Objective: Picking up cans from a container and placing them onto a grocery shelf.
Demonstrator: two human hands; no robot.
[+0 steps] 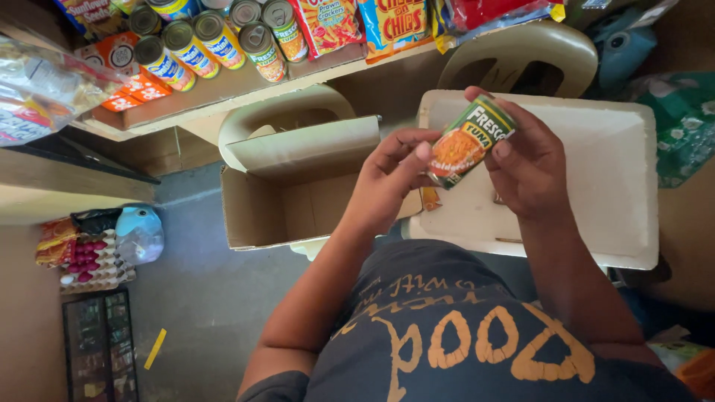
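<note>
Here both hands, left hand [387,179] and right hand [530,162], grip a tilted green can [469,141].

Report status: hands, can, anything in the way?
Left hand and right hand both grip small green-labelled tin can. Held over white foam lid, beside open cardboard box. Nothing blocking.

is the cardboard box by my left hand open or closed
Open. The cardboard box has its flap folded back, and its bare brown inside walls show; no contents are visible.

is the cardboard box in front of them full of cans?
No, the open cardboard box shows a bare inside, while both the left hand and right hand hold one green can.
</note>
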